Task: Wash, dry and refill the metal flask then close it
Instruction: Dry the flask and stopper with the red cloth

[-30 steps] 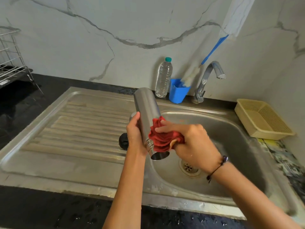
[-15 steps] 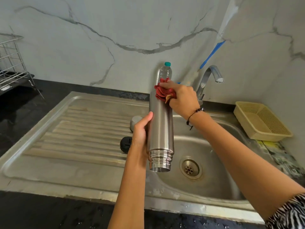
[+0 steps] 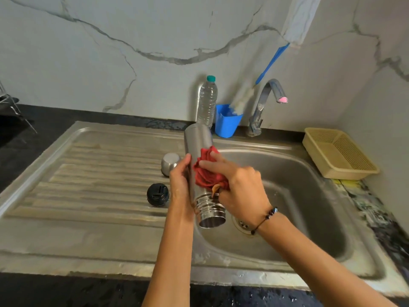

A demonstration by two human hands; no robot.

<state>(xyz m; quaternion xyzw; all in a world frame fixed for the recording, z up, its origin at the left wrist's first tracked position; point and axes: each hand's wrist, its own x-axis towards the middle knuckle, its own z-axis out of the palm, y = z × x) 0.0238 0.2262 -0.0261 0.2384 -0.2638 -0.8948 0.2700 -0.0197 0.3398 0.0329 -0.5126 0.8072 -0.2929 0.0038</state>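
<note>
Steel flask (image 3: 199, 140), no readable branding, wiped with red cloth (image 3: 205, 176).

A yellow mesh basket (image 3: 338, 155) sits on the dark worktop (image 3: 44, 120) well to the right of the right hand (image 3: 241, 189), slightly beyond it, close to the side wall. Beyond that hand, against the back wall, stands a blue cup (image 3: 226, 121) holding a white brush (image 3: 242, 99) whose blue handle leans up to the right. Far to the left of the left hand (image 3: 180, 182), a wire rack (image 3: 8, 103) shows at the frame's edge. The wall (image 3: 110, 63) is white with grey veins.
</note>
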